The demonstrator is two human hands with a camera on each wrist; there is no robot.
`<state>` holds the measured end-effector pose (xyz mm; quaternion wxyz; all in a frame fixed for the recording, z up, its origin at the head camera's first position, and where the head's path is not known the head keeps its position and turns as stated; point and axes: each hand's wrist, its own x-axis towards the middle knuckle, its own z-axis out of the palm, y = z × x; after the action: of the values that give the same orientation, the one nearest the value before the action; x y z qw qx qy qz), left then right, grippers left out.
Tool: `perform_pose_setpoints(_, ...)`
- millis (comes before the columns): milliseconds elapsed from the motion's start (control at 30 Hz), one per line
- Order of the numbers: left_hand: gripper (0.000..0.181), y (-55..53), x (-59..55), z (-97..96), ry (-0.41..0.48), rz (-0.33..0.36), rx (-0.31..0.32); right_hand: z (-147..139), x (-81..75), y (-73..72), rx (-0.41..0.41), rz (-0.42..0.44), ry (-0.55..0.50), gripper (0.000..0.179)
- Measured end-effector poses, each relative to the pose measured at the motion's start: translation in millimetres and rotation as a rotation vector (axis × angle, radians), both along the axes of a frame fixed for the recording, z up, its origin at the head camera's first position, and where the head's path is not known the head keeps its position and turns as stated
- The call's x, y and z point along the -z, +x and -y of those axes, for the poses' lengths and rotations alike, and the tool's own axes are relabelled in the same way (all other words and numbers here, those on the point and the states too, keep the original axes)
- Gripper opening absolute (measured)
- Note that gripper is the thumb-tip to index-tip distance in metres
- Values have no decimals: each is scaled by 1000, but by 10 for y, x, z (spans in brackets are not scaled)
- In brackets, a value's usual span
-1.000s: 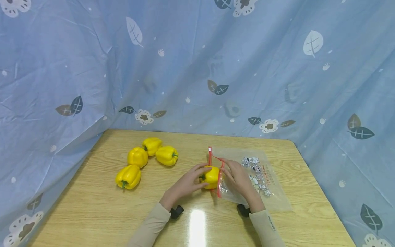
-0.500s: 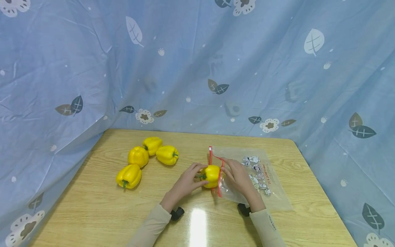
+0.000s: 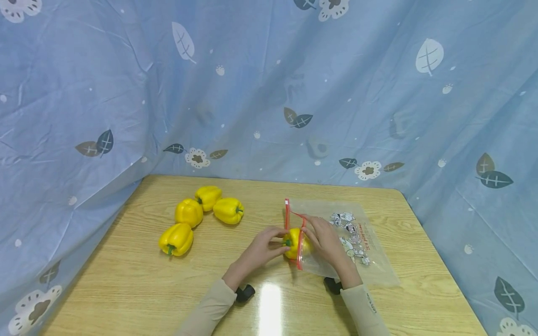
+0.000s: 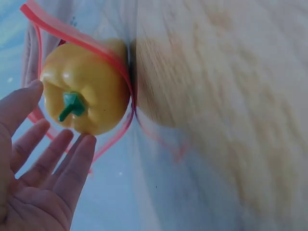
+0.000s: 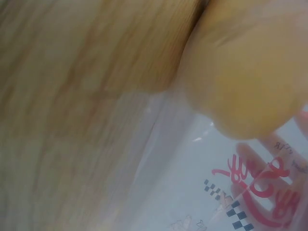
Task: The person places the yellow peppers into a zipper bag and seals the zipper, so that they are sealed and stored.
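Observation:
A yellow bell pepper [image 3: 290,249] with a green stem lies partly inside the mouth of a clear zip bag [image 3: 380,268], stem end facing out. My left hand [image 3: 259,251] is at that stem end. In the left wrist view its fingers reach out, nearly straight, with fingertips at the pepper's edge. My right hand [image 3: 327,240] holds the upper side of the mouth by its red zip strip [image 3: 300,256], keeping it lifted. Through the film in the right wrist view show the pepper's inner end [image 5: 245,72] and blurred fingers [image 5: 248,154].
Several more yellow bell peppers [image 3: 176,240] lie grouped at the left of the wooden table [image 3: 126,289]. The bag's printed body spreads flat to the right. Behind the table hangs a blue patterned cloth [image 3: 252,70].
The pepper has moved right, deeper into the bag's mouth, with my left hand following it. My right hand and the bag have barely moved.

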<state>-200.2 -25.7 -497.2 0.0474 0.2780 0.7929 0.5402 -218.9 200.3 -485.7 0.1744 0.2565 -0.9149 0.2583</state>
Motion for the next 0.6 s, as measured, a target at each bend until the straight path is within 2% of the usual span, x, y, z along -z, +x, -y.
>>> perform_pose_setpoints(100,41,26,-32,-27,36,28,41,-2,-2,2,1,7,-2,40)
perform_pose_setpoints(267,41,118,-232,-48,47,13,109,-6,-8,-6,-3,2,1,40)
perform_pose_setpoints(333,41,138,-280,-57,44,11,126,-7,-11,-8,-7,-2,3,40)
perform_pose_setpoints(400,42,129,-247,-77,51,17,138,-4,-16,-9,-9,-5,5,40)
perform_pose_setpoints(600,44,32,22,-132,22,7,129,1,-12,-10,-17,-23,3,41)
